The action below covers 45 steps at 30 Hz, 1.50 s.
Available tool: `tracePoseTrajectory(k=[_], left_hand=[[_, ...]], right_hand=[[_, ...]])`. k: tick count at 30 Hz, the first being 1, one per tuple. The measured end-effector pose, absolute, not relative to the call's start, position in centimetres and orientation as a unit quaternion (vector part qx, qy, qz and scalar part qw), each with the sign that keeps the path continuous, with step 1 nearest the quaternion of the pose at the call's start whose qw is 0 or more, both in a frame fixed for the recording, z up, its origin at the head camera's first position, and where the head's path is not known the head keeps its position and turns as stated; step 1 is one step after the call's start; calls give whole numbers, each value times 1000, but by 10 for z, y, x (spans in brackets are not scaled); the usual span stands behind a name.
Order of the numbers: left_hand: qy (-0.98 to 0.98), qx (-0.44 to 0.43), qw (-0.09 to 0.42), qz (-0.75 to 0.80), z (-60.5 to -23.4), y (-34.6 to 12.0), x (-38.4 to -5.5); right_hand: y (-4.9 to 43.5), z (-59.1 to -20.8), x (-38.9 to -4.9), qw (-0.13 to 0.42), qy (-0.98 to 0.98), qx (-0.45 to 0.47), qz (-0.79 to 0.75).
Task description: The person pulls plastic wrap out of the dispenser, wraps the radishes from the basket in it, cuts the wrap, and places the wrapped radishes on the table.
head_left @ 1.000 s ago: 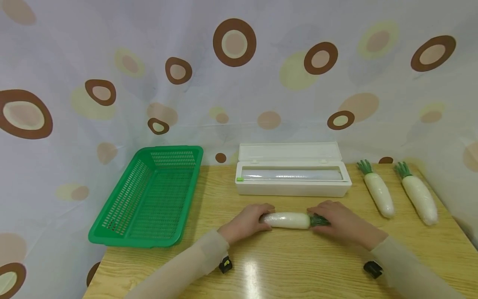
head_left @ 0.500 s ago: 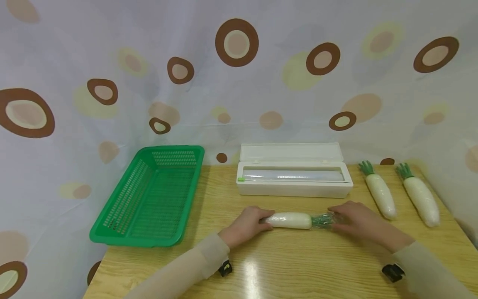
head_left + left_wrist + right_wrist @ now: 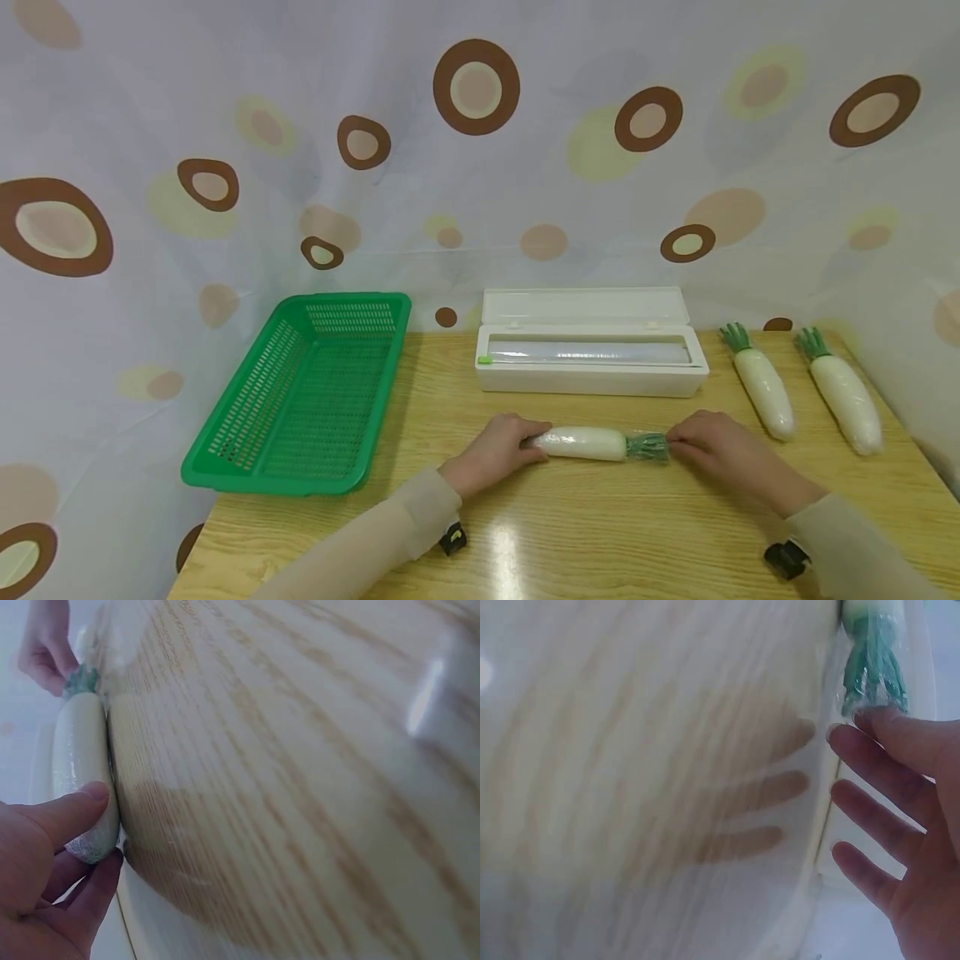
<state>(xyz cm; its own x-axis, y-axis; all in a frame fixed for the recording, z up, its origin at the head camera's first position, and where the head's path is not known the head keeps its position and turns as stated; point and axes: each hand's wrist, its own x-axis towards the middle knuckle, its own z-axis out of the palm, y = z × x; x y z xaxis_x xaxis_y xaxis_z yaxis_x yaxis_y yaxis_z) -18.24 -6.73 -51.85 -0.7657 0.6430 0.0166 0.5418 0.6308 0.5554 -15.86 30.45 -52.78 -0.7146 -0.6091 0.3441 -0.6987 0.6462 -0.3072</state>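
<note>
A white radish point(image 3: 585, 443) with green leaf stubs point(image 3: 647, 447) lies crosswise in front of me, covered in clear plastic wrap point(image 3: 877, 690). My left hand point(image 3: 491, 454) grips its tapered root end, thumb on one side and fingers on the other, as the left wrist view shows. At the leaf end, my right hand point(image 3: 738, 458) pinches the wrap just beyond the leaves between thumb and index finger. The other right fingers point(image 3: 877, 821) are spread apart, off the radish. Behind the radish stands a white wrap dispenser point(image 3: 592, 382), its lid up and a film roll point(image 3: 585, 352) inside.
A green plastic basket point(image 3: 378, 417) stands on the left of the wooden table point(image 3: 585, 533). Two more radishes with a shiny covering, an inner one point(image 3: 763, 392) and an outer one point(image 3: 847, 404), lie at the right. A patterned curtain point(image 3: 480, 192) hangs behind.
My right hand has slid right, off the leaves to the wrap's end, and its fingers have drawn together there. The leaves now show. My left hand has kept its grip on the root end.
</note>
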Motion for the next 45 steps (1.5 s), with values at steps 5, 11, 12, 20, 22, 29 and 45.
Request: tracePoseTrajectory(k=[5, 11, 12, 20, 22, 29, 45], left_hand=[[900, 327, 90, 273, -520, -67, -183], [902, 325, 88, 271, -521, -68, -181], [902, 326, 87, 270, -521, -68, -181], [902, 324, 85, 274, -521, -68, -180], [902, 323, 85, 275, -522, -68, -180], [902, 324, 85, 271, -521, -68, -179], [900, 319, 76, 288, -525, -71, -174]], right_hand=[[303, -530, -156, 122, -899, 367, 207], [299, -522, -150, 34, -926, 277, 255], [297, -522, -149, 20, -926, 265, 269], [290, -522, -149, -16, -939, 223, 261], [291, -523, -150, -22, -940, 233, 248], [292, -531, -151, 28, -938, 246, 242], [291, -511, -148, 78, -948, 240, 195]])
